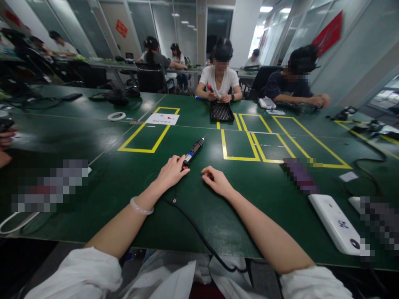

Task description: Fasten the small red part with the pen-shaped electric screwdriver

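Note:
An electric screwdriver (193, 151), black with a blue band, lies on the green table with its thin bit pointing away from me. My left hand (172, 171) is closed over its rear end, which the fingers partly hide. To the right of it, my right hand (215, 180) rests on the tabletop with loosely curled fingers and a gap between thumb and forefinger. Nothing shows inside that hand. A black cable (195, 226) runs from near my left wrist towards the table's front edge.
Yellow tape rectangles (241, 158) mark the table (183, 216). A white power bank (335, 224) and a blurred phone (301, 176) lie to my right. Opposite, a person (219, 79) handles something above a black tray (221, 112). A white sheet (162, 119) and tape roll (116, 116) lie further left.

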### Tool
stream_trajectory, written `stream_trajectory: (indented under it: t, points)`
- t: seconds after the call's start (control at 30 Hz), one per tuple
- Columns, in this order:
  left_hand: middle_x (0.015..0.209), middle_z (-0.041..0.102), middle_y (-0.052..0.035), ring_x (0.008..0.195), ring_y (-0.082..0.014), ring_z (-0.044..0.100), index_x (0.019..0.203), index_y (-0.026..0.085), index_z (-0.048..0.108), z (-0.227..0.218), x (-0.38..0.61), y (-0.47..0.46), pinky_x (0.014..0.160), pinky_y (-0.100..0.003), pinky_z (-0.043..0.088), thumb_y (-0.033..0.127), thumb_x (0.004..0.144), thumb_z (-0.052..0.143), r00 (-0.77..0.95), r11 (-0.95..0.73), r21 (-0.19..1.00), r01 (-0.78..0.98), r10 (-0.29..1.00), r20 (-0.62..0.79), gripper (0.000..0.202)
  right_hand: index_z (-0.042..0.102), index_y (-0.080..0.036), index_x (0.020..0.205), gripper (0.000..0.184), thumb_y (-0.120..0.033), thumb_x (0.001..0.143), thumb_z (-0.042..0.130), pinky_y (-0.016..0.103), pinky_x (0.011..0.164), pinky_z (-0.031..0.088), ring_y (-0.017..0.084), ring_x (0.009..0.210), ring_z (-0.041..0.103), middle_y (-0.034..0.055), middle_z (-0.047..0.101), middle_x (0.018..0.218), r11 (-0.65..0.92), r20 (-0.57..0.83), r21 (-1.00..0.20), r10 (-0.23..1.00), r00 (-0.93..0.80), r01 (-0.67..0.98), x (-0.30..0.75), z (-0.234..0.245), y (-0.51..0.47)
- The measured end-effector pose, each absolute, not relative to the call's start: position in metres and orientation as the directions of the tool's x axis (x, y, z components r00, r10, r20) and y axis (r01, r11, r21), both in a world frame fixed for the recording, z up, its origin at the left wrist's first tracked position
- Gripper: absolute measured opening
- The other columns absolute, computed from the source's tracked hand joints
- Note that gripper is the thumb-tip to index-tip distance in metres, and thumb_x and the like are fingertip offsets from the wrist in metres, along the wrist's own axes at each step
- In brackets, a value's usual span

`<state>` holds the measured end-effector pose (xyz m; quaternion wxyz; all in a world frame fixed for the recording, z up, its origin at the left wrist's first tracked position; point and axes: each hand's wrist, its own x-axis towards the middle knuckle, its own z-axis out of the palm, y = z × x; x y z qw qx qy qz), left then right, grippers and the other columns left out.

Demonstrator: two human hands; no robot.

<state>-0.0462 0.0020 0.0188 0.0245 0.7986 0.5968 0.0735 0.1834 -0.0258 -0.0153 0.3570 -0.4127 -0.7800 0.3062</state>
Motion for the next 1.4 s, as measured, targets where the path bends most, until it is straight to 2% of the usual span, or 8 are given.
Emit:
stream_trajectory:
  t: [0.3, 0.63, 0.83, 0.97, 1.13, 1.3, 1.4]
  points:
    - [0.134, 0.043, -0.0163, 0.124, -0.0336, 0.043, 0.143, 0.022, 0.036, 0.018, -0.127, 0.045, 0.093, -0.044, 0.045, 0.056, 0.089, 0.039, 0.014, -0.016, 0.106, 0.994, 1.000, 0.026, 0.064, 0.059, -0.020, 0.096, 0.010, -0.021, 0.087, 0.053, 0.026, 0.071, 0.045, 0.014, 0.070, 0.057, 0.0004, 0.063, 0.078, 0.463, 0.303, -0.781, 0.868, -0.393, 0.421, 0.182, -0.014, -0.026]
    - [0.139, 0.043, -0.0187, 0.123, -0.0377, 0.046, 0.142, 0.021, 0.040, 0.014, -0.215, 0.069, 0.093, -0.048, 0.043, 0.057, 0.086, 0.044, -0.154, 0.146, 0.098, 0.984, 0.985, 0.079, 0.066, 0.060, -0.020, 0.095, 0.010, -0.021, 0.088, 0.054, 0.027, 0.071, 0.046, 0.014, 0.071, 0.059, 0.0010, 0.064, 0.080, 0.469, 0.299, -0.761, 0.866, -0.399, 0.448, 0.182, -0.014, -0.026]
    - [0.134, 0.050, -0.0187, 0.119, -0.0401, 0.051, 0.136, 0.023, 0.048, 0.014, -0.222, 0.064, 0.089, -0.050, 0.044, 0.049, 0.085, 0.052, -0.177, 0.160, 0.106, 0.981, 0.967, 0.183, 0.058, 0.060, -0.020, 0.096, 0.010, -0.020, 0.088, 0.054, 0.027, 0.072, 0.046, 0.015, 0.073, 0.059, 0.0011, 0.065, 0.080, 0.474, 0.300, -0.753, 0.864, -0.404, 0.456, 0.182, -0.014, -0.025]
    - [0.127, 0.050, -0.0185, 0.117, -0.0372, 0.051, 0.126, 0.019, 0.050, 0.013, -0.213, 0.058, 0.090, -0.047, 0.045, 0.045, 0.083, 0.058, -0.197, 0.170, 0.120, 0.978, 0.942, 0.272, 0.051, 0.060, -0.020, 0.096, 0.010, -0.020, 0.088, 0.054, 0.027, 0.072, 0.046, 0.014, 0.073, 0.060, 0.0016, 0.065, 0.082, 0.474, 0.301, -0.754, 0.865, -0.402, 0.454, 0.182, -0.015, -0.025]
    - [0.119, 0.051, -0.0157, 0.112, -0.0318, 0.052, 0.109, 0.018, 0.053, 0.014, -0.203, 0.054, 0.085, -0.041, 0.049, 0.041, 0.080, 0.062, -0.242, 0.224, 0.099, 0.970, 0.934, 0.264, 0.038, 0.061, -0.019, 0.097, 0.011, -0.019, 0.088, 0.054, 0.026, 0.072, 0.046, 0.014, 0.073, 0.060, 0.0015, 0.065, 0.081, 0.479, 0.301, -0.750, 0.862, -0.409, 0.457, 0.181, -0.015, -0.026]
    - [0.116, 0.054, -0.0142, 0.105, -0.0307, 0.056, 0.097, 0.019, 0.059, 0.014, -0.202, 0.053, 0.079, -0.040, 0.050, 0.040, 0.086, 0.051, -0.272, 0.246, 0.124, 0.961, 0.920, 0.282, 0.024, 0.061, -0.018, 0.096, 0.011, -0.019, 0.088, 0.054, 0.026, 0.072, 0.046, 0.014, 0.073, 0.060, 0.0017, 0.066, 0.081, 0.481, 0.299, -0.747, 0.860, -0.413, 0.460, 0.181, -0.018, -0.025]
    - [0.116, 0.057, -0.0154, 0.105, -0.0316, 0.057, 0.099, 0.018, 0.060, 0.018, -0.193, 0.050, 0.082, -0.042, 0.048, 0.039, 0.088, 0.047, -0.255, 0.211, 0.154, 0.965, 0.888, 0.382, 0.027, 0.061, -0.019, 0.096, 0.011, -0.019, 0.087, 0.055, 0.026, 0.071, 0.045, 0.014, 0.073, 0.059, 0.0018, 0.066, 0.082, 0.479, 0.299, -0.745, 0.862, -0.410, 0.464, 0.181, -0.019, -0.024]
